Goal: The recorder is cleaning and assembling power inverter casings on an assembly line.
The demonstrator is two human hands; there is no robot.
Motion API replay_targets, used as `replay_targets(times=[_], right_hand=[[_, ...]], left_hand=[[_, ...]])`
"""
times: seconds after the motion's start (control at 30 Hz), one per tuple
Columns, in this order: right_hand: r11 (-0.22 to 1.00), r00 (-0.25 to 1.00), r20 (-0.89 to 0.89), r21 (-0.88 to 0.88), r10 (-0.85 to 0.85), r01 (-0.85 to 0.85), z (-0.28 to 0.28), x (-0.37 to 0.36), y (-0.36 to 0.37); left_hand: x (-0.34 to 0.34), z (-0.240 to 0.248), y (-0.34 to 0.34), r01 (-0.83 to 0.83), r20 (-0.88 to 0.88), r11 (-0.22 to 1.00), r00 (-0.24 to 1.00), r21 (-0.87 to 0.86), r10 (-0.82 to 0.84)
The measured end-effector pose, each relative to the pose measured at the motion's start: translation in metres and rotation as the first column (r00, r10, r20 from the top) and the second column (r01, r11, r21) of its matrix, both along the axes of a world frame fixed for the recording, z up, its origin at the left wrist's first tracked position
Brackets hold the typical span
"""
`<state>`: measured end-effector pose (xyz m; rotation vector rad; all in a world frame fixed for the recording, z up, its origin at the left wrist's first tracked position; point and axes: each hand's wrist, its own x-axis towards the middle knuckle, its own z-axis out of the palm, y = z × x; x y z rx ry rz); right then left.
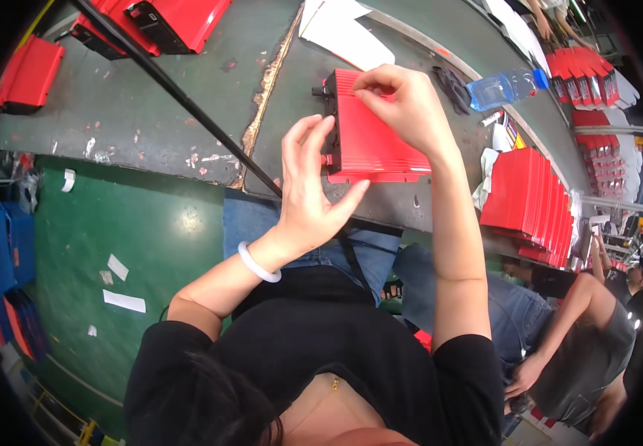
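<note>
A red ribbed metal case (pixel 381 145) with a black end panel, like a power inverter, lies on the worktable in front of me. Small terminals stick out of its panel on the left side. My left hand (pixel 308 182) is beside that panel, fingers spread and thumb out by the case's near edge; its fingertips are at the panel, though contact is hard to judge. Above the top of the case, my right hand (pixel 403 104) has thumb and forefinger pinched together. Whatever is between them is too small or hidden to make out.
Several red cases (pixel 533 201) stand in a row at the right, with more red cases (pixel 180 22) at the far left. A water bottle (pixel 507 89), a dark cloth (pixel 451 89) and white sheets (pixel 347 33) lie behind. A black pole (pixel 180 97) crosses the left. A co-worker (pixel 589 320) is at right.
</note>
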<state>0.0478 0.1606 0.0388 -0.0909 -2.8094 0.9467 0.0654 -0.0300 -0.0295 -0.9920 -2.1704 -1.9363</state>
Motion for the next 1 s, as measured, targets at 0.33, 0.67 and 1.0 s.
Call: replay_targets(times=[0.33, 0.67, 1.0], right_hand=[[0.99, 0.995, 0.024, 0.098, 0.096, -0.098, -0.009, -0.01, -0.005], [0.982, 0.986, 0.048, 0.098, 0.158, -0.163, -0.007, -0.018, 0.005], [0.934, 0.912, 0.281, -0.28, 0.3, -0.221, 0.0, -0.036, 0.03]], left_hand=[[0.018, -0.01, -0.037, 0.391, -0.287, 0.891, 0.902, 0.23, -0.322], [-0.025, 0.0, -0.08, -0.223, 0.025, 0.772, 0.965, 0.595, 0.26], [-0.06, -0.03, -0.022, 0.03, 0.355, 0.996, 0.933, 0.085, -0.059]])
